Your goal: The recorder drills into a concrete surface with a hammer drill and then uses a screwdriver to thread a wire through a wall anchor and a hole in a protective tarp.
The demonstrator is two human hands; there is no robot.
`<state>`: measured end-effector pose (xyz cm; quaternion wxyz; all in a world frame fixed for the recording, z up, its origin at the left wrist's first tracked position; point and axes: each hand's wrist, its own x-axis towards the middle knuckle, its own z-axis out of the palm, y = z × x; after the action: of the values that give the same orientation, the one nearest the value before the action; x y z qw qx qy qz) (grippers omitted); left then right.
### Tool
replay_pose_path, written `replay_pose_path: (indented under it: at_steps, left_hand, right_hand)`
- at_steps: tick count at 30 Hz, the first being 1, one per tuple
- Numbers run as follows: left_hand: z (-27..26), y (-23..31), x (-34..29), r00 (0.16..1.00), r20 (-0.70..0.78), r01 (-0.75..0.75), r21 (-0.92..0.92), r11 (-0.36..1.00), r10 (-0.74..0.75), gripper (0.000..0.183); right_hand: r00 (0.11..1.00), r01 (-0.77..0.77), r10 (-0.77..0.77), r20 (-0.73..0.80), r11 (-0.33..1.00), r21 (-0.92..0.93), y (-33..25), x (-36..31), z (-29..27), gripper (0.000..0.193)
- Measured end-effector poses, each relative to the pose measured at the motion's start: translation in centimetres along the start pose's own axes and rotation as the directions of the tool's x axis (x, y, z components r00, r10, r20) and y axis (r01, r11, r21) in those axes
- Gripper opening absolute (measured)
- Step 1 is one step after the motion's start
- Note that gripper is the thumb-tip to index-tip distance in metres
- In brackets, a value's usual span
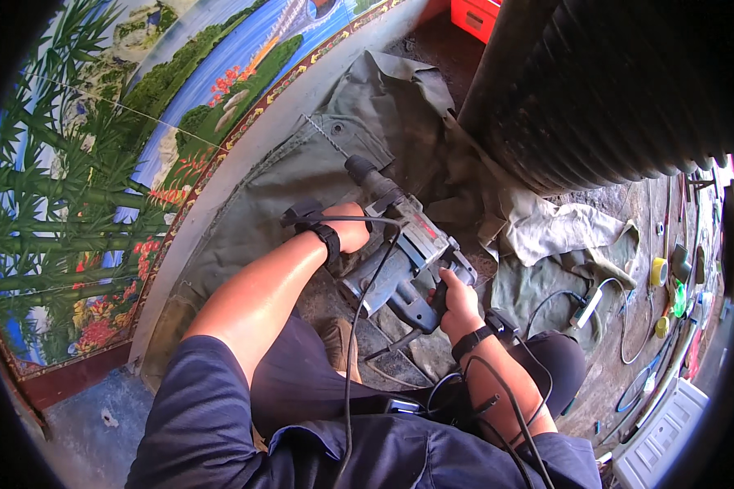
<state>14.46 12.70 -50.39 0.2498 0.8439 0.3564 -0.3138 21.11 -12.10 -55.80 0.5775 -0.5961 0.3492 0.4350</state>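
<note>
The drill (423,243) looks dull metal and matt plastic, its bit (324,135) fluted metal. Matt, rumpled cloth (404,102) lies at twelve o'clock, smooth glossy tiles (98,163) at ten, a ridged sheet (603,106) at two, a plastic case (661,432) at four.

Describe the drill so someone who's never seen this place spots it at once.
Start at the big painted wall on the left, then move right to the crumpled green tarp. Over it, the person's right hand holds a bulky grey drill by its rear grip. Unlike the limp cloth around it, it carries a long, thin spiral bit.
</note>
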Motion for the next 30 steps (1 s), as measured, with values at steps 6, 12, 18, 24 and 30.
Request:
replay_pose_path:
  at_steps: [6,12,18,24,30]
  left_hand:
    - [0.04,-0.27,0.25,1.000,0.015,-0.005,0.048,0.999,0.004,0.024]
    - [-0.06,-0.15,0.17,1.000,0.010,-0.001,0.032,0.999,0.001,0.025]
    - [0.46,-0.75,0.69,1.000,0.024,-0.002,0.033,0.999,0.001,0.025]
    - [0.46,-0.90,0.57,1.000,-0.002,-0.010,0.002,1.000,0.010,0.023]
    - [0.36,-0.92,0.75,1.000,0.016,-0.022,0.002,1.000,0.022,0.023]
  right_hand:
    - [1.000,0.010,-0.010,-0.006,1.000,-0.023,0.46,0.27,0.17,0.026]
    - [1.000,0.015,-0.015,-0.007,0.999,-0.037,0.67,0.53,0.11,0.027]
    - [0.999,0.026,-0.028,-0.039,0.999,-0.041,0.70,0.66,0.39,0.027]
    - [0.997,0.060,-0.063,-0.047,0.996,-0.060,0.14,0.16,0.68,0.025]
    - [0.995,0.077,-0.078,-0.061,0.997,-0.025,0.39,0.13,0.87,0.022]
